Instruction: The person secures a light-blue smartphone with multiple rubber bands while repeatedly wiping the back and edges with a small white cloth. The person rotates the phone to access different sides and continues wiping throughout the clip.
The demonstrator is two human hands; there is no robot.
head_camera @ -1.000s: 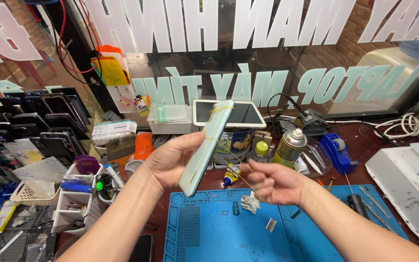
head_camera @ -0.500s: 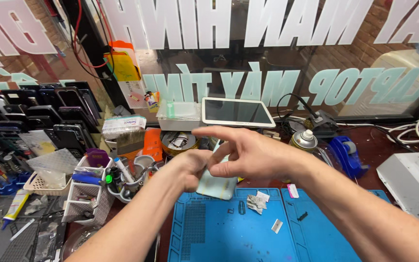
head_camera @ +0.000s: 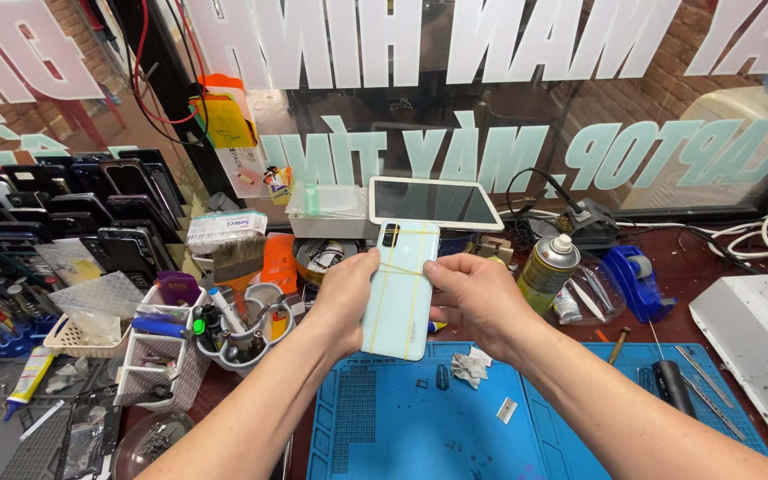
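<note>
I hold a pale mint-green smartphone (head_camera: 399, 289) upright with its back toward me, above the far edge of a blue work mat (head_camera: 455, 427). Thin yellow rubber bands cross its back, and its camera sits at the top left corner. My left hand (head_camera: 341, 298) grips the phone's left edge. On the right edge rests my right hand (head_camera: 477, 298), fingers wrapped around the side.
A white tablet (head_camera: 435, 203) lies behind the phone. A spray can (head_camera: 548, 267) and blue tape dispenser (head_camera: 633, 280) stand to the right. Tool cups and a white basket (head_camera: 171, 351) sit at left, phone racks (head_camera: 73, 222) further left. Small parts and crumpled paper (head_camera: 470, 369) lie on the mat.
The phone was tilted edge-on in my left hand alone. My right hand came onto it, and now both hands hold it upright, back facing me.
</note>
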